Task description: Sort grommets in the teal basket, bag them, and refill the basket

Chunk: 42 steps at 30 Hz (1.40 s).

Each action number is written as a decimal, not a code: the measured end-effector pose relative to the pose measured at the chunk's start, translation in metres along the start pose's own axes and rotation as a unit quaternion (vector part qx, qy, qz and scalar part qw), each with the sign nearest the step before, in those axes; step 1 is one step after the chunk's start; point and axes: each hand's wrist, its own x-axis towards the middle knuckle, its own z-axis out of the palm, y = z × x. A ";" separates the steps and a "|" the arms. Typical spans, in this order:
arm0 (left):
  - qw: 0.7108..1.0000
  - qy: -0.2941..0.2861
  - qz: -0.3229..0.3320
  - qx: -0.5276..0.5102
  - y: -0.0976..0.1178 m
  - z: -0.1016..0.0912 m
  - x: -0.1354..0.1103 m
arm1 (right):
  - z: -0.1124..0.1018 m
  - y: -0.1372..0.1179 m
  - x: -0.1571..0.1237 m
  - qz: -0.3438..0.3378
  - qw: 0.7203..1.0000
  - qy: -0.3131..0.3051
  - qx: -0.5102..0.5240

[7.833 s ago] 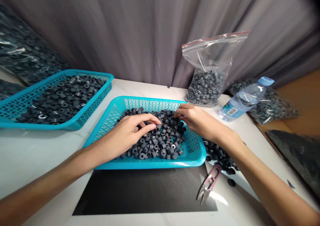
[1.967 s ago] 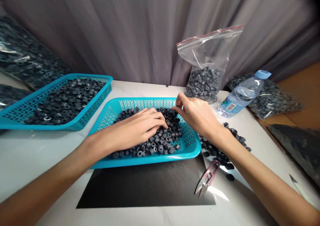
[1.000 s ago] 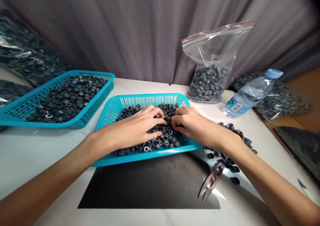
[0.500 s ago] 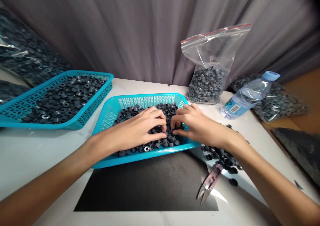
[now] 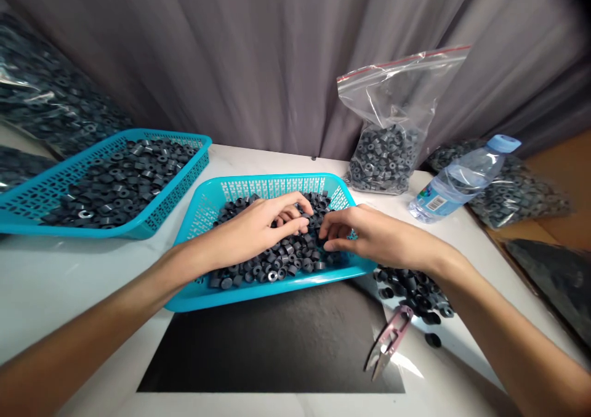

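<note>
Over the middle of a blue-green plastic basket (image 5: 272, 291), which holds a heap of small dark grey ring-shaped pieces (image 5: 277, 260), hovers my left hand (image 5: 274, 223). Its fingers are curved, with a small gap between thumb and index finger, and nothing shows in it. My right hand (image 5: 364, 235) is at the basket's right end, fingers bent down toward the pieces and thumb apart from them. Its fingertips are partly hidden, and no held piece shows. Pink-handled thread snips (image 5: 390, 340) lie below the right hand, beside loose black pieces (image 5: 418, 294).
Another blue-green basket (image 5: 178, 186) of similar pieces stands at the left. A zip bag (image 5: 385, 158) of pieces and a tilted-looking water bottle (image 5: 464, 180) stand at the back right. Large filled bags (image 5: 55, 90) are at far left. A black mat (image 5: 272, 349) lies in front.
My left hand has lifted slightly off the pieces, its fingers more curled. My right hand has shifted a little right and down, away from the left. The heap between them is more exposed.
</note>
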 end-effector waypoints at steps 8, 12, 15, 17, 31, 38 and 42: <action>0.996 0.026 -0.006 0.086 -0.001 0.000 0.001 | -0.004 0.008 0.000 -0.035 0.998 0.048 -0.004; 0.986 0.086 0.001 0.140 -0.004 0.001 0.000 | -0.004 0.010 0.001 -0.047 0.995 0.085 -0.036; 0.974 0.118 0.020 0.192 -0.005 0.002 -0.001 | -0.006 0.005 0.003 -0.051 0.992 0.108 -0.041; 0.972 0.105 0.035 0.209 -0.004 0.003 -0.002 | -0.006 0.001 0.004 -0.050 0.991 0.119 -0.039; 0.990 0.132 0.043 0.011 0.012 0.005 0.000 | 0.012 -0.010 0.015 -0.064 0.955 0.178 0.227; 0.986 0.142 0.014 -0.083 0.004 0.006 0.003 | 0.018 -0.016 0.012 -0.029 0.960 0.263 0.095; 0.984 0.119 -0.008 -0.136 0.002 0.006 0.006 | 0.028 -0.016 0.015 -0.023 0.955 0.274 0.115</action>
